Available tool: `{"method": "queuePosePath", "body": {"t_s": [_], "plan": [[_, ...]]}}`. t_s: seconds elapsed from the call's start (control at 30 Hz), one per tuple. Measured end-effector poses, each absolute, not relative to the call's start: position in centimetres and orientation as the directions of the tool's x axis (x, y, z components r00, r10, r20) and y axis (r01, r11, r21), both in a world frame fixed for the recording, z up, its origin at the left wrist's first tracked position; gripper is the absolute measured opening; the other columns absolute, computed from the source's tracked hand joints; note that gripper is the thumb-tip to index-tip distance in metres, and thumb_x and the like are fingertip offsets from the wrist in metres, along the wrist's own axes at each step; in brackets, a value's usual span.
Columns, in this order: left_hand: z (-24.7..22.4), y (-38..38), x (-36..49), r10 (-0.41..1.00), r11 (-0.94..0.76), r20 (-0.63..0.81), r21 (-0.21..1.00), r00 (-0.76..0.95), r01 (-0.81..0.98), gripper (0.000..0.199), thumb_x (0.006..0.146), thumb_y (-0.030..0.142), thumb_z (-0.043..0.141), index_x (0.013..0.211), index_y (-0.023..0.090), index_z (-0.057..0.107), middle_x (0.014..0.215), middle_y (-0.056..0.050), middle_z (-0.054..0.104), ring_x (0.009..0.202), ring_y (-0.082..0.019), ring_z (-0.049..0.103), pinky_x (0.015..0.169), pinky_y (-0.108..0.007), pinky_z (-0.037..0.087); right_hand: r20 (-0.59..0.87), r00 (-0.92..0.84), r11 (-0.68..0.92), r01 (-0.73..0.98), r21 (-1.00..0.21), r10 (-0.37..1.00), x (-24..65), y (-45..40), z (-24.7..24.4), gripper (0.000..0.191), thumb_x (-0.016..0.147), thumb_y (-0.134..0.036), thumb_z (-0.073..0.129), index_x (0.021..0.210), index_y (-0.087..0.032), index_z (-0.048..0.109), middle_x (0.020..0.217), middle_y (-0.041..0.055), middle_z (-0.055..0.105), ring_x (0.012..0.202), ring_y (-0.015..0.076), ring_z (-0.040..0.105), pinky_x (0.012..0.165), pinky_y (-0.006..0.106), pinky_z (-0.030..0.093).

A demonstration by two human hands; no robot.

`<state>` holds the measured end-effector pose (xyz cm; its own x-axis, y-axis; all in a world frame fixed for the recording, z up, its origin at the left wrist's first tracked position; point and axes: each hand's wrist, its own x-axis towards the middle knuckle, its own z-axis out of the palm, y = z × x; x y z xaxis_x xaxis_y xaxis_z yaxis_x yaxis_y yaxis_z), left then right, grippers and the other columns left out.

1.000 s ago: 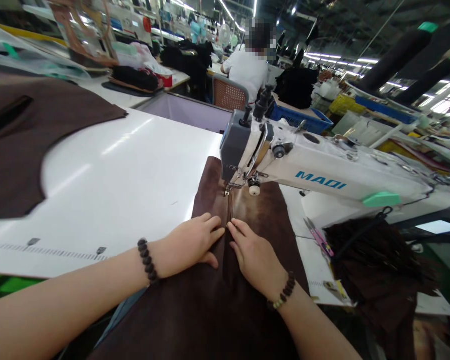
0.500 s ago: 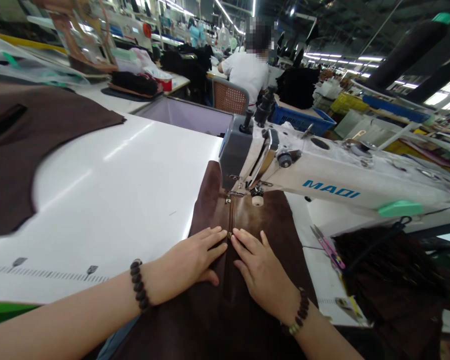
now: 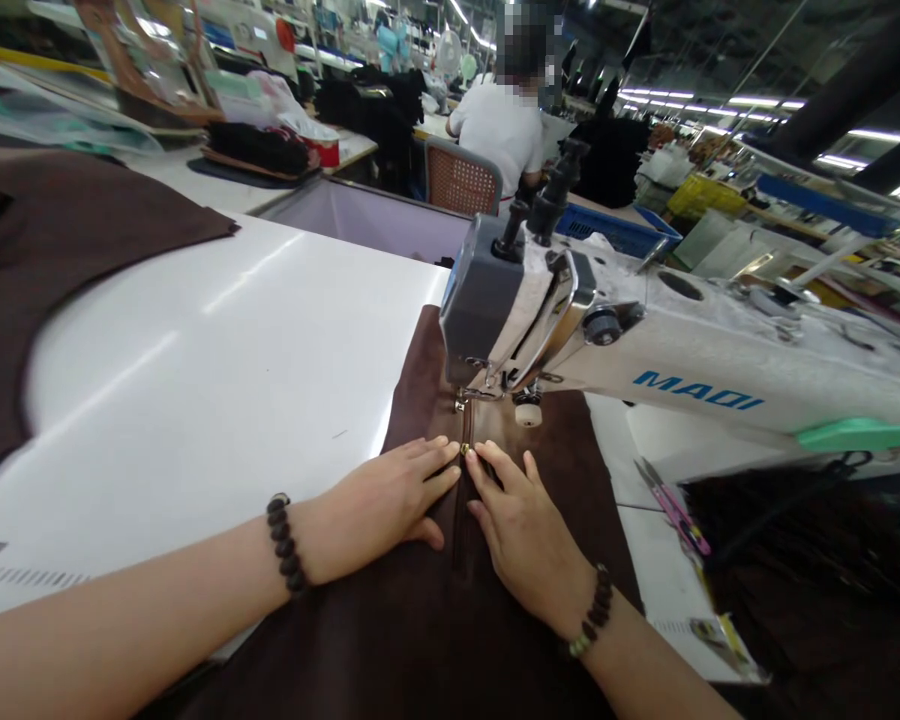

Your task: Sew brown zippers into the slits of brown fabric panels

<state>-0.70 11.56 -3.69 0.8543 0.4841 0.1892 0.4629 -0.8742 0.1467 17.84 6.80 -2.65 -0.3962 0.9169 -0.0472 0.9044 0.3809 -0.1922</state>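
Note:
A dark brown leather-like piece (image 3: 412, 630) lies under the needle area of a white sewing machine (image 3: 600, 380). A narrow seam strip with a small brass-coloured zipper pull (image 3: 464, 449) runs down its middle, below the presser foot (image 3: 461, 404). My left hand (image 3: 390, 505) rests flat on the piece left of the strip, fingertips beside the pull. On the right side my right hand (image 3: 529, 535) lies with fingers spread, its index fingertip at the pull. Both hands press on the surface and grasp nothing.
Another brown piece (image 3: 82, 240) lies on the white table (image 3: 210, 380) at the left. Pink-handled snips (image 3: 675, 510) and a dark pile of material (image 3: 817, 560) are at the right. A person in a white shirt (image 3: 499, 135) sits beyond a blue crate (image 3: 622, 235).
The view has shifted slightly, with the machine looking larger and farther right. The zipper pull and both hands are a little closer to the presser foot.

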Motion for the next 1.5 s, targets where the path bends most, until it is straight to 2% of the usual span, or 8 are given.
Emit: {"method": "queuePosePath", "body": {"t_s": [0.4, 0.6, 0.87, 1.03, 1.13, 1.23, 1.33, 1.5], "plan": [[-3.3, 14.2, -0.5, 0.470, -0.882, 0.146, 0.106, 0.870, 0.459, 0.062, 0.071, 0.049, 0.066, 0.114, 0.005, 0.053, 0.123, -0.018, 0.053, 0.117, -0.027, 0.047, 0.101, -0.036, 0.037, 0.018, -0.338, 0.332, 0.909, -0.251, 0.941, 17.4, 9.2, -3.3, 0.045, 0.089, -0.015, 0.035, 0.133, -0.008, 0.039, 0.128, 0.0158, 0.044, 0.122, 0.0247, 0.037, 0.107, 0.054, 0.022], [-2.8, 15.4, -0.4, 0.477, -0.876, 0.110, 0.134, 0.872, 0.463, 0.058, 0.073, 0.047, 0.065, 0.112, 0.006, 0.053, 0.118, -0.016, 0.054, 0.118, -0.027, 0.047, 0.102, -0.035, 0.036, 0.040, -0.318, 0.316, 0.905, -0.286, 0.947, 17.1, 10.4, -3.5, 0.047, 0.088, -0.015, 0.034, 0.134, -0.006, 0.037, 0.132, 0.0167, 0.040, 0.124, 0.0276, 0.033, 0.105, 0.055, 0.025], [-2.4, 16.5, -0.2, 0.492, -0.867, 0.115, 0.159, 0.863, 0.473, 0.049, 0.077, 0.044, 0.060, 0.110, 0.008, 0.056, 0.105, -0.012, 0.057, 0.098, -0.024, 0.055, 0.090, -0.034, 0.046, 0.054, -0.331, 0.332, 0.898, -0.291, 0.942, 17.7, 12.4, -3.7, 0.044, 0.088, -0.018, 0.037, 0.131, -0.008, 0.042, 0.124, 0.0182, 0.047, 0.116, 0.0290, 0.042, 0.100, 0.053, 0.033], [-2.5, 15.1, -0.4, 0.524, -0.848, 0.096, 0.151, 0.846, 0.508, 0.039, 0.082, 0.039, 0.058, 0.103, 0.006, 0.059, 0.107, -0.013, 0.058, 0.103, -0.025, 0.055, 0.093, -0.035, 0.045, 0.094, -0.368, 0.375, 0.842, -0.388, 0.925, 18.8, 12.2, -3.4, 0.045, 0.087, -0.022, 0.043, 0.130, -0.010, 0.040, 0.127, 0.0156, 0.047, 0.116, 0.0244, 0.045, 0.103, 0.049, 0.033], [-3.0, 12.9, -1.1, 0.533, -0.846, 0.140, 0.095, 0.834, 0.525, 0.038, 0.083, 0.039, 0.058, 0.101, 0.006, 0.061, 0.111, -0.016, 0.059, 0.107, -0.026, 0.055, 0.095, -0.037, 0.045, 0.071, -0.344, 0.348, 0.882, -0.319, 0.936, 18.7, 10.2, -2.9, 0.050, 0.085, -0.024, 0.050, 0.132, -0.014, 0.039, 0.135, 0.0131, 0.040, 0.125, 0.0263, 0.036, 0.104, 0.054, 0.028], [-3.5, 10.8, -1.7, 0.514, -0.857, 0.201, 0.080, 0.834, 0.509, 0.049, 0.083, 0.044, 0.056, 0.114, 0.006, 0.055, 0.121, -0.018, 0.055, 0.113, -0.027, 0.052, 0.097, -0.039, 0.044, 0.013, -0.342, 0.335, 0.914, -0.229, 0.940, 18.3, 8.1, -2.8, 0.048, 0.086, -0.021, 0.045, 0.133, -0.014, 0.038, 0.140, 0.0097, 0.035, 0.131, 0.0254, 0.027, 0.105, 0.059, 0.022], [-3.9, 9.7, -1.9, 0.520, -0.854, 0.188, 0.098, 0.833, 0.510, 0.056, 0.079, 0.045, 0.061, 0.121, 0.010, 0.051, 0.126, -0.017, 0.052, 0.116, -0.030, 0.049, 0.097, -0.044, 0.044, -0.013, -0.342, 0.332, 0.922, -0.200, 0.940, 18.2, 7.1, -3.2, 0.048, 0.087, -0.020, 0.043, 0.135, -0.013, 0.036, 0.143, 0.0082, 0.032, 0.132, 0.0236, 0.027, 0.106, 0.058, 0.020], [-4.3, 9.5, -1.7, 0.541, -0.841, 0.191, 0.121, 0.819, 0.527, 0.049, 0.081, 0.043, 0.060, 0.120, 0.013, 0.054, 0.127, -0.015, 0.052, 0.120, -0.032, 0.045, 0.098, -0.047, 0.041, -0.001, -0.349, 0.340, 0.914, -0.219, 0.937, 18.5, 7.6, -3.2, 0.050, 0.088, -0.024, 0.044, 0.136, -0.019, 0.033, 0.141, 0.0083, 0.035, 0.130, 0.0220, 0.030, 0.105, 0.058, 0.022]]}}
